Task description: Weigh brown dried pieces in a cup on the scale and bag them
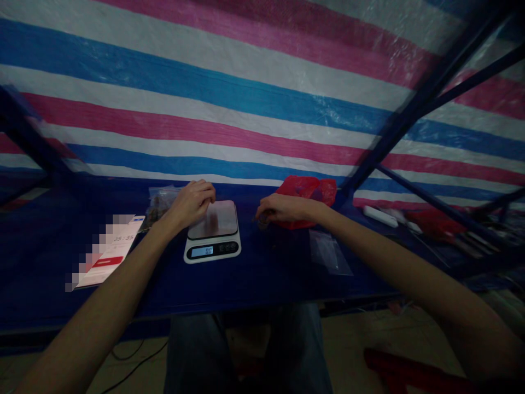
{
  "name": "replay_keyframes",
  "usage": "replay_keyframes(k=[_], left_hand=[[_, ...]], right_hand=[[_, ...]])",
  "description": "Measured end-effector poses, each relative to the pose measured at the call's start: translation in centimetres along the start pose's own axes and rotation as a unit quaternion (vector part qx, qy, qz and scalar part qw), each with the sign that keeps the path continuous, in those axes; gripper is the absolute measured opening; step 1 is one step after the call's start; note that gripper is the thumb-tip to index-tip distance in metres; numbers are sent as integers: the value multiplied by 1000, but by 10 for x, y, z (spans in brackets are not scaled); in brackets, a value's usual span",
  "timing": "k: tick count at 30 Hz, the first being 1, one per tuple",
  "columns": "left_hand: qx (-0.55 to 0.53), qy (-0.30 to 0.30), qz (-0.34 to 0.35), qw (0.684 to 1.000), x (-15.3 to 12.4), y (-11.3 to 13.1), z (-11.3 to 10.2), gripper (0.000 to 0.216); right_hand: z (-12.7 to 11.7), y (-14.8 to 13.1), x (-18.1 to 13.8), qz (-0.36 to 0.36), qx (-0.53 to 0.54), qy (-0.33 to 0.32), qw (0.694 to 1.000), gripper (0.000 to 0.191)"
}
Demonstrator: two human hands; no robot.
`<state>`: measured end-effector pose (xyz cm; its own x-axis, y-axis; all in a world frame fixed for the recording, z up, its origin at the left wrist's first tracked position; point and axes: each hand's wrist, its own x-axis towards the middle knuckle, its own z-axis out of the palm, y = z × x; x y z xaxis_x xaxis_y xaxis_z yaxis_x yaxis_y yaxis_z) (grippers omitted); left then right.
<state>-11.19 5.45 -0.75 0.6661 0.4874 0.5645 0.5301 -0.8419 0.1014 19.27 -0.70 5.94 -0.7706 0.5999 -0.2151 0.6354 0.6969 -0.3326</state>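
Your left hand [191, 205]: fingers curled, pressed together, at back edge of digital scale [212, 246]; platform bare. Your right hand [283, 208]: fingers seem to pinch small dark item [262, 220], kind unclear, near red plastic bag [305, 202]. Clear bag [162, 200] behind left hand.

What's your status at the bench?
Left hand over scale corner. Right hand at small dark item, red bag behind. Plastic bag beside left hand.
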Motion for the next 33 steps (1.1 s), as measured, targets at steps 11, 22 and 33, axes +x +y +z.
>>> replay_keyframes(k=[11,22,33], left_hand=[[8,1,-12,1000,0,2,-1,22],[8,-5,-11,1000,0,2,-2,21],[43,11,-9,999,-2,0,-5,23]], right_hand=[[9,6,6,6,-39,31,999,28],[12,6,4,-22,2,51,998,34],[42,-14,-41,66,18,187,980,13]])
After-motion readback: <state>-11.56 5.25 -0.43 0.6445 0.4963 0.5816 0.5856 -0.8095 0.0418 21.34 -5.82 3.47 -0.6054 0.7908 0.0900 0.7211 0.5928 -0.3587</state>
